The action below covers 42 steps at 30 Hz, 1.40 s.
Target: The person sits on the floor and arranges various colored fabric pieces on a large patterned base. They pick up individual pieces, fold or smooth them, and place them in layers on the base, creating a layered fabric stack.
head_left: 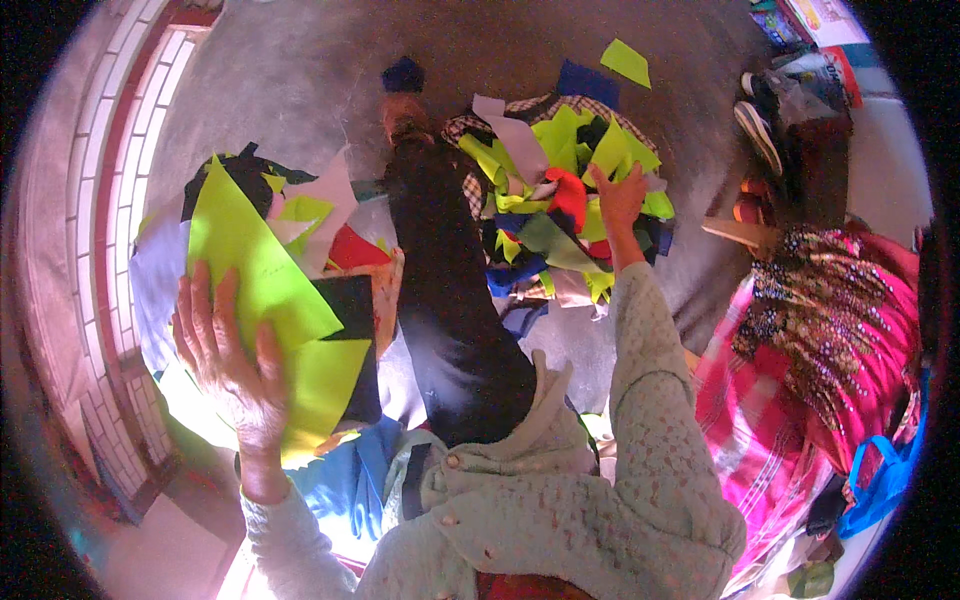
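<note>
My left hand [228,355] lies flat with fingers spread on a large yellow-green cloth piece [248,245] at the left. Under and around that piece is a heap of scraps: a dark cloth piece [350,345], a red scrap [355,250] and a pale pink scrap [330,195]. Over a second mixed pile on the right, my right hand [622,205] reaches in with thumb and fingers apart. Its fingers touch a yellow-green scrap [610,150]; no firm grip shows. A red scrap [568,200] and a grey-green scrap [555,242] lie beside that hand.
My dark-trousered leg [445,270] stretches between the piles. On the floor lie a loose yellow-green scrap [627,63] and a navy scrap [588,85]. To the right are a person in pink patterned clothing [840,340], shoes [758,135] and a blue strap [880,480].
</note>
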Available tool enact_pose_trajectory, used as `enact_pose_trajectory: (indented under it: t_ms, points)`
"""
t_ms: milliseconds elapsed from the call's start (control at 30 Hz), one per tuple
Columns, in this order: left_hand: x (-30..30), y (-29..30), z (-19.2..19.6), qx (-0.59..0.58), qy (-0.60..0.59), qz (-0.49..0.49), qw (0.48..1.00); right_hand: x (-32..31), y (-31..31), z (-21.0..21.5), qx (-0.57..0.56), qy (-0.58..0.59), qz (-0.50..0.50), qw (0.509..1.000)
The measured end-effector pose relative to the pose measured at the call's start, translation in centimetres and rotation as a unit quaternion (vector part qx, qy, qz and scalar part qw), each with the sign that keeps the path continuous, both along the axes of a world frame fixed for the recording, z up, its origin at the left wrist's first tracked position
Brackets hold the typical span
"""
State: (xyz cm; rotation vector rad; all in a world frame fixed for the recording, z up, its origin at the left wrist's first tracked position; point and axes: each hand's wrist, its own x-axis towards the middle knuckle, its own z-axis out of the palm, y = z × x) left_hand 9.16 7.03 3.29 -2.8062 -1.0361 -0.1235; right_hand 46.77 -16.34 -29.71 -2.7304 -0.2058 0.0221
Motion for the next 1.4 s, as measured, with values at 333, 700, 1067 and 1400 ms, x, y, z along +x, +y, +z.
enact_pose_trajectory:
  t_ms: [333, 700, 1067, 1400]
  points:
    - [-0.5, 0.9, -0.4, -0.012, 0.003, -0.005, 1.000, 2.1, 4.7, -2.0, -0.060, 0.007, 0.121, 0.991]
    - [-0.5, 0.8, -0.1, -0.030, 0.021, 0.010, 0.999, 1.0, 7.4, -3.8, -0.217, 0.113, 0.181, 0.953]
    - [-0.3, 0.8, 0.2, -0.023, 0.005, 0.003, 1.000, -1.1, 2.5, -2.1, -0.044, 0.070, 0.124, 0.989]
    - [-0.5, 0.5, 0.0, -0.016, -0.016, 0.004, 1.000, -0.6, -3.7, 2.7, 0.249, -0.033, 0.108, 0.962]
